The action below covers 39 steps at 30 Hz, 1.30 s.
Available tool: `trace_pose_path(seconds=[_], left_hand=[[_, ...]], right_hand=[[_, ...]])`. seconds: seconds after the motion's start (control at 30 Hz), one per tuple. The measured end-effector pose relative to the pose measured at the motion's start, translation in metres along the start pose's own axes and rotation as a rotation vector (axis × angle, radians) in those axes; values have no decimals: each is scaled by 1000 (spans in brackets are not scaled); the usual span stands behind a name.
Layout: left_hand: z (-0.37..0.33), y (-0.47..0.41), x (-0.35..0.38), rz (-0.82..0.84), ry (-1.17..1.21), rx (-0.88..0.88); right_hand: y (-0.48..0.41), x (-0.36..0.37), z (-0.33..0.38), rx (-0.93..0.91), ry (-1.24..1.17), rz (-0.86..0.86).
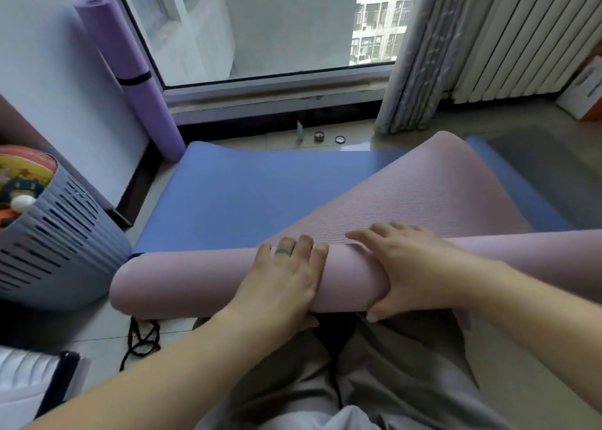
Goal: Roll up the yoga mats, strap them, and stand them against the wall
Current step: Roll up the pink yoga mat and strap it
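A pink yoga mat (182, 283) lies rolled across the floor in front of my knees, its loose ribbed end (407, 195) arching up and away to the right. My left hand (283, 279) wraps over the roll's middle, thumb underneath. My right hand (400, 266) grips the roll beside it, fingers pressed on the loose flap's edge. A blue yoga mat (234, 195) lies flat under the pink one. A purple rolled mat (136, 77) with a black strap stands in the corner against the wall. A black strap (141, 341) lies tangled on the floor under the roll's left end.
A grey slatted basket (55, 247) with toys stands at the left. The window sill (277, 100) is ahead, with small items (319, 136) on the floor below it. A curtain (420, 54) and radiator (527, 38) are at the right, a box (586, 87) at the far right.
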<state>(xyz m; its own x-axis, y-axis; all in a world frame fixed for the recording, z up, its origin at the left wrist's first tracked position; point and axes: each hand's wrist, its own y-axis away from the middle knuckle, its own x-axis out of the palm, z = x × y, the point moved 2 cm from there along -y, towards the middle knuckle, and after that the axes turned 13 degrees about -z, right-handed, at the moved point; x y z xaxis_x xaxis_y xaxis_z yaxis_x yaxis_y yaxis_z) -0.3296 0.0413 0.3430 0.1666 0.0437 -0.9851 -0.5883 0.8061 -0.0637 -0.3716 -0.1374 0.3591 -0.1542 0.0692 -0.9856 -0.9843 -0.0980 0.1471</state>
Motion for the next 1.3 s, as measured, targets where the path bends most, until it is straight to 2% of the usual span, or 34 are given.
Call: trace_pose_path(seconds=[0.03,0.1,0.23,0.37,0.47,0.53,0.6,0.7,0.77,0.87,0.97,1.03,1.13,1.2,1.3], left_hand=[[2,-4,2,-9,13,-18],[9,-12,4,-18,77,-44],[21,-20,-11,28,186,-37],[25,-8,-44,104,320,-14],[18,4,-44,280,438,-5],[15,5,-32,401,484,-6],[21,0,-22,515,509,-35],[33,-16,-19,667,546,-53],[34,-25,-17,706,500,4],[39,-31,-19,583,426,-6],[38,-27,-27,259,415,-64],[28,-12,-24,103,349,-32],[13,10,-2,-36,199,23],[15,13,11,-112,144,-9],[19,6,13,-141,150,-26]], right_hand=[[8,6,6,-28,83,-101],[14,19,12,-18,136,-196],[2,-3,10,3,80,-212],[15,-36,10,-94,21,-73],[23,-26,13,-74,-121,150],[25,-11,14,-58,-213,229],[31,-10,14,-47,-218,165],[50,-20,26,-128,-43,-64],[59,-14,37,-168,52,-86],[47,0,34,-125,83,-69],[22,1,14,-58,-36,-36],[1,-3,2,-18,-172,62],[-17,-8,-8,26,-269,211],[-15,-8,-4,3,-150,146],[5,6,13,-76,157,-119]])
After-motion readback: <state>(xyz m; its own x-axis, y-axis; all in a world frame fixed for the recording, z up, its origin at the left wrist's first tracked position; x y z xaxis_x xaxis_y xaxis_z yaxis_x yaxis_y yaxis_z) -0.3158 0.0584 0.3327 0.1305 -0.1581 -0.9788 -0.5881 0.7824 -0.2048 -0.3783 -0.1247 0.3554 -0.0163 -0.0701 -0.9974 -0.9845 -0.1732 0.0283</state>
